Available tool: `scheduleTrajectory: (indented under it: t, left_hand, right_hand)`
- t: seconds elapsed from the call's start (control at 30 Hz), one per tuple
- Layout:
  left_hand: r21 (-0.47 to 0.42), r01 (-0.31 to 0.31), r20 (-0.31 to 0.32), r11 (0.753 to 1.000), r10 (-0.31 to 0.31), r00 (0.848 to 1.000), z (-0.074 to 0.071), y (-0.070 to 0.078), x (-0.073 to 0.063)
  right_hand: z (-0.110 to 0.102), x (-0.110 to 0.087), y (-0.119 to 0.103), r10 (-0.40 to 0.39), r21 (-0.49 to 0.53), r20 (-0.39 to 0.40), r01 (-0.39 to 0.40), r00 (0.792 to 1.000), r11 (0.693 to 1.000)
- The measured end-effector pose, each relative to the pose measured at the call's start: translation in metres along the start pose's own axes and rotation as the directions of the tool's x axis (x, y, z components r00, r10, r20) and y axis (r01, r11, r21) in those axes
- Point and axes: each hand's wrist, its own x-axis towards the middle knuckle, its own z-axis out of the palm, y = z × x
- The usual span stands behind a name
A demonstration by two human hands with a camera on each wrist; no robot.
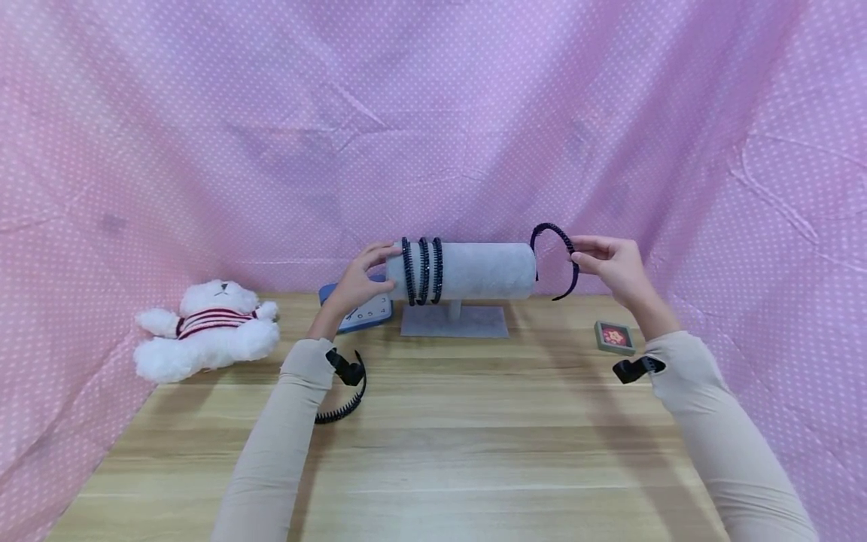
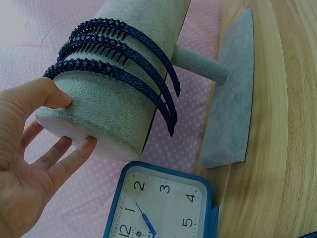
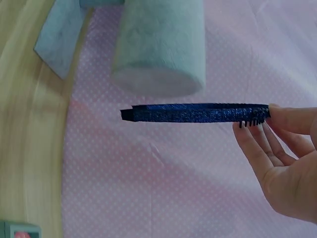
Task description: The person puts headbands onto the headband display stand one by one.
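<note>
A grey plush display stand [image 1: 484, 271], a horizontal roll on a post and flat base, carries three dark beaded headbands [image 1: 424, 271] near its left end. My left hand [image 1: 362, 282] grips that left end, with the thumb on the roll's surface and fingertips against the end face in the left wrist view. Off the right end, my right hand [image 1: 612, 263] pinches another dark headband [image 3: 193, 113] between thumb and fingers. Its two tips point toward the post side, and the band hangs just beyond the roll's end face [image 3: 158, 82]. Small comb teeth show near the fingers.
Behind the left hand stands a blue-framed clock [image 2: 163, 198]. Another toothed headband [image 1: 348, 406] lies on the wooden table [image 1: 474, 452] by the left forearm. A white plush bear [image 1: 217, 331] sits at the left, and a small square green-framed item [image 1: 615, 338] lies near the right wrist.
</note>
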Motion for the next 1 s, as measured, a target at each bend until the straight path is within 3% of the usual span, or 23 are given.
scheduleTrajectory:
  t: [0.2,0.53,0.83,1.0]
  left_hand:
    - [0.003,-0.019,-0.003,1.0,0.019,1.0,0.0,0.001,-0.002]
    - [-0.002,-0.016,-0.008,1.0,0.016,1.0,0.0,0.002,-0.002]
    - [-0.006,-0.01,-0.004,1.0,0.01,1.0,0.001,0.002,-0.001]
    - [-0.016,0.0,0.01,1.0,0.0,1.0,0.001,0.021,-0.008]
  right_hand:
    - [0.026,0.008,0.009,-0.061,0.067,-0.039,0.064,0.997,0.996]
    - [0.056,0.021,0.017,-0.101,-0.092,-0.012,0.099,0.995,0.991]
    - [0.067,0.029,0.021,-0.049,-0.123,0.033,0.052,0.998,0.991]
    - [0.074,0.029,0.021,-0.031,-0.125,0.06,0.038,0.998,0.991]
